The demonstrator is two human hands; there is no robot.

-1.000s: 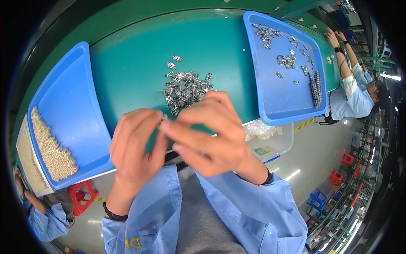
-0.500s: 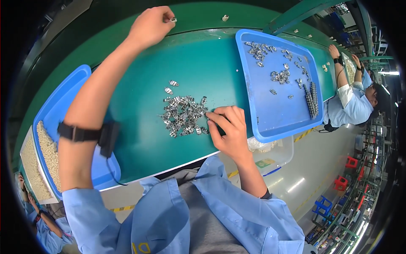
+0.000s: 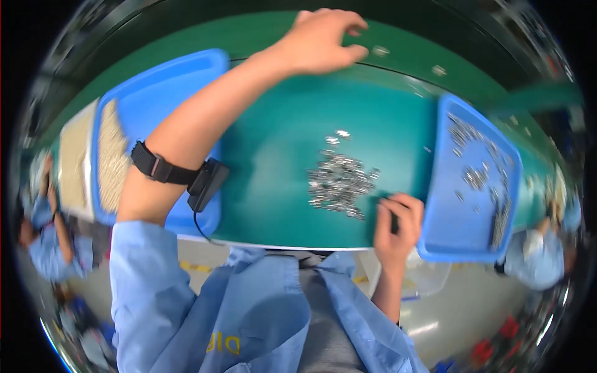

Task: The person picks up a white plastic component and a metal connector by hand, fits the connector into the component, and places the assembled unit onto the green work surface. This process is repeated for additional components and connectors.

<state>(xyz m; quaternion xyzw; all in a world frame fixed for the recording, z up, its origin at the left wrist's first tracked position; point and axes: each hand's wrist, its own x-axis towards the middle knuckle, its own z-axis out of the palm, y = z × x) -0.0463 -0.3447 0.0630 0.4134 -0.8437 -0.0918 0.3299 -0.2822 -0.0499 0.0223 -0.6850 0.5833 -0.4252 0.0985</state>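
My left hand is over the far green strip, thumb and fingers apart with nothing between them. Just right of its fingertips lies a small metal-and-pale part. A second such part rests farther right on the strip. My right hand is low beside the pile of small silver metal clips on the green mat. Its thumb and index finger curl together; blur hides what, if anything, is between their tips. Two loose clips lie at the pile's far side.
On the right stands a blue tray with scattered metal clips. A blue tray with small cream pieces is on the left, by another cream-filled container. My left forearm wears a strapped black device with a cable. Co-workers sit at both sides.
My left hand has let go of the small part, which now lies on the far strip, and its fingers have opened. My right hand has drawn slightly off the pile. The view has turned.
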